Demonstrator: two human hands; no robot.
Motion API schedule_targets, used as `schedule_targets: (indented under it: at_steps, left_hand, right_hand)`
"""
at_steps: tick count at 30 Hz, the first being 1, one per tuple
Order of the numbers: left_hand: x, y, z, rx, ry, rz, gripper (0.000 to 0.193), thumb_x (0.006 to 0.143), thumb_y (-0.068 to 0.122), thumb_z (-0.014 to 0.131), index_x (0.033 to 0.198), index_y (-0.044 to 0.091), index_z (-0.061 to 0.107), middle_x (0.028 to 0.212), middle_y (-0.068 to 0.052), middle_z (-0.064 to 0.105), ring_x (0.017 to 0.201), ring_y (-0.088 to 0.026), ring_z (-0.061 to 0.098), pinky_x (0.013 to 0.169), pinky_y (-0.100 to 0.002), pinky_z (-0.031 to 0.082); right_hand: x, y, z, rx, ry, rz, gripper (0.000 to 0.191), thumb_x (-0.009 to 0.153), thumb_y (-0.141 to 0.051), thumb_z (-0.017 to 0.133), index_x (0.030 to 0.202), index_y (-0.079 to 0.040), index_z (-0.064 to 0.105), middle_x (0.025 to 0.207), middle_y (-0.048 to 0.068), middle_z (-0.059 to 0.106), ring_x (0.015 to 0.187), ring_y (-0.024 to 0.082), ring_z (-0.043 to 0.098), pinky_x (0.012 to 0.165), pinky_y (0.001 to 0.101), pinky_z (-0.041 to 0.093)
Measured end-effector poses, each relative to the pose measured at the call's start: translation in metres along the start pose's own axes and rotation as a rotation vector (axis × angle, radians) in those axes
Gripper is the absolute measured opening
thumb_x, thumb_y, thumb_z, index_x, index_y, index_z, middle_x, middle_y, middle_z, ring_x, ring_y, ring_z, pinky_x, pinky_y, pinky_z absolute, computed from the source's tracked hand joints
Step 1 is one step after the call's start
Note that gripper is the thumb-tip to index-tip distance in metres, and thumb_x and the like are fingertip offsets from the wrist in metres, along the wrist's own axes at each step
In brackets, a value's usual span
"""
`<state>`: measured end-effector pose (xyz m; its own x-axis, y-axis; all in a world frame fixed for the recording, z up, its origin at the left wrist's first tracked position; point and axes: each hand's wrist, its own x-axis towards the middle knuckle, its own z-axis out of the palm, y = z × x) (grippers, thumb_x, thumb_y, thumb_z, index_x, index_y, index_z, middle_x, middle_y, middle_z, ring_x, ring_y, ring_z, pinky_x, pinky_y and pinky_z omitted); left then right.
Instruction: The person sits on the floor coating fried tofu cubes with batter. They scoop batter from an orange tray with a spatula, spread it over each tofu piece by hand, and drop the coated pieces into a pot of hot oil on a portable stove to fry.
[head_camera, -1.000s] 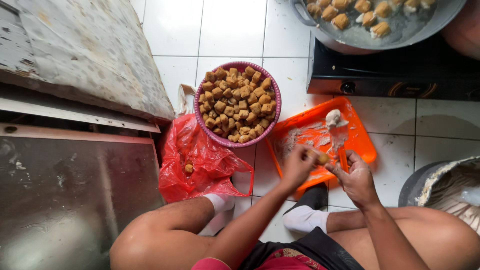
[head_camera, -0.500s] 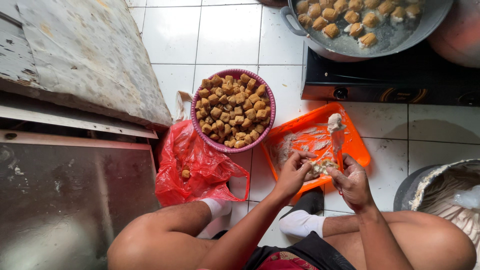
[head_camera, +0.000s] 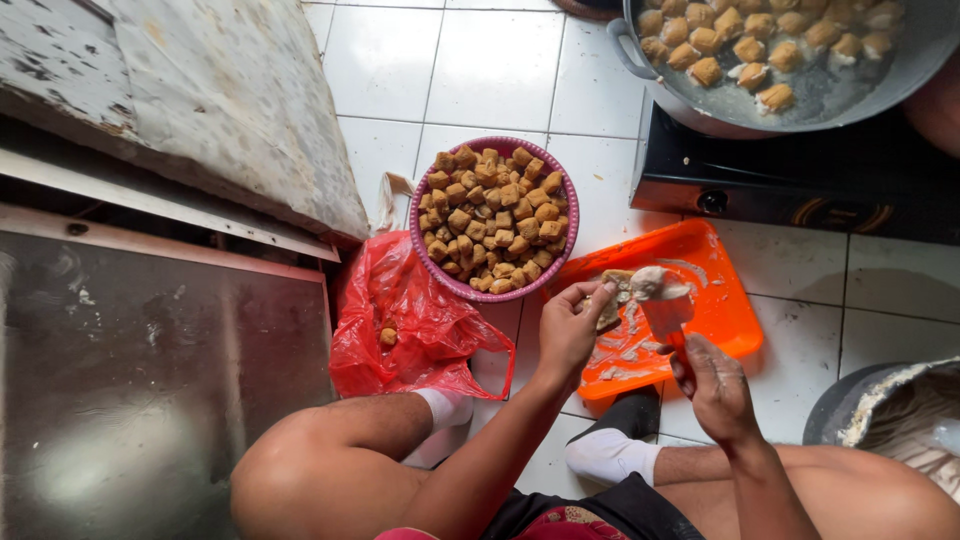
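White floor tiles (head_camera: 490, 70) carry everything; the work is done seated, knees bent. A tofu puff (head_camera: 603, 308) is pinched in the left hand (head_camera: 568, 335) over the orange tray (head_camera: 720, 290). A red-handled spatula (head_camera: 662, 305) loaded with pale paste is gripped in the closed right hand (head_camera: 715, 385), its blade touching the puff. Paste smears are seen on the tray. A pink bowl (head_camera: 428, 262) just beside the tray is heaped with puffs, so plenty looks left; some pieces already sit in the pan (head_camera: 830, 95) on the black stove (head_camera: 800, 190). A red bag (head_camera: 405, 325) lies near the left knee. Nothing is seen blocking the tray.
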<state>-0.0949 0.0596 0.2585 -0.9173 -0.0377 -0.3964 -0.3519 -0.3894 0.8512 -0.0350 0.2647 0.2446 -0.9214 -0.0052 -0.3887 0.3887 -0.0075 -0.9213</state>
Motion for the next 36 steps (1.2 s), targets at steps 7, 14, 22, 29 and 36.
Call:
schedule_targets:
  at_steps: [7, 14, 22, 29, 36]
  left_hand:
    - [-0.026, 0.037, 0.015, 0.263, -0.066, 0.170, 0.033, 0.098, 0.015, 0.067, 0.127, -0.001, 0.069, 0.103, -0.004, 0.077, 0.093, 0.000, 0.070, 0.081, -0.019, 0.058]
    - [-0.030, 0.033, 0.013, 0.314, -0.081, 0.096, 0.030, 0.100, 0.014, 0.066, 0.124, -0.003, 0.071, 0.092, -0.006, 0.077, 0.082, -0.002, 0.066, 0.072, -0.020, 0.055]
    - [-0.022, 0.012, -0.003, -0.097, -0.470, -0.072, 0.051, 0.098, 0.005, 0.059, 0.149, -0.002, 0.056, 0.128, -0.009, 0.070, 0.116, -0.005, 0.066, 0.105, -0.018, 0.050]
    - [-0.018, -0.006, 0.004, -0.138, -0.368, 0.001, 0.053, 0.088, 0.006, 0.077, 0.136, -0.006, 0.059, 0.126, -0.012, 0.069, 0.116, -0.013, 0.066, 0.102, -0.033, 0.054]
    - [-0.013, -0.015, 0.001, 0.437, -0.148, 0.419, 0.039, 0.092, 0.018, 0.081, 0.126, 0.002, 0.074, 0.111, -0.007, 0.079, 0.105, -0.015, 0.071, 0.116, -0.040, 0.032]
  right_hand:
    - [-0.007, -0.025, 0.008, -0.533, 0.090, -0.382, 0.031, 0.111, -0.022, 0.047, 0.113, 0.000, 0.067, 0.093, 0.012, 0.064, 0.085, 0.024, 0.061, 0.076, 0.0343, 0.050]
    - [-0.009, -0.040, 0.006, -0.738, 0.277, -0.491, 0.023, 0.100, -0.014, 0.064, 0.116, 0.002, 0.067, 0.100, 0.019, 0.065, 0.087, 0.034, 0.066, 0.078, 0.0397, 0.052]
    - [-0.010, -0.037, -0.004, -0.777, 0.364, -0.493, 0.025, 0.099, -0.015, 0.068, 0.118, 0.001, 0.069, 0.097, 0.018, 0.066, 0.082, 0.034, 0.067, 0.074, 0.0403, 0.053]
    - [-0.016, -0.030, -0.002, -0.821, 0.463, -0.615, 0.025, 0.097, -0.015, 0.074, 0.116, 0.001, 0.071, 0.096, 0.016, 0.065, 0.081, 0.032, 0.066, 0.073, 0.0396, 0.053]
    - [-0.020, -0.016, 0.022, -0.762, 0.526, -0.738, 0.025, 0.098, -0.016, 0.077, 0.113, 0.002, 0.069, 0.099, 0.017, 0.063, 0.087, 0.032, 0.066, 0.076, 0.0394, 0.054]
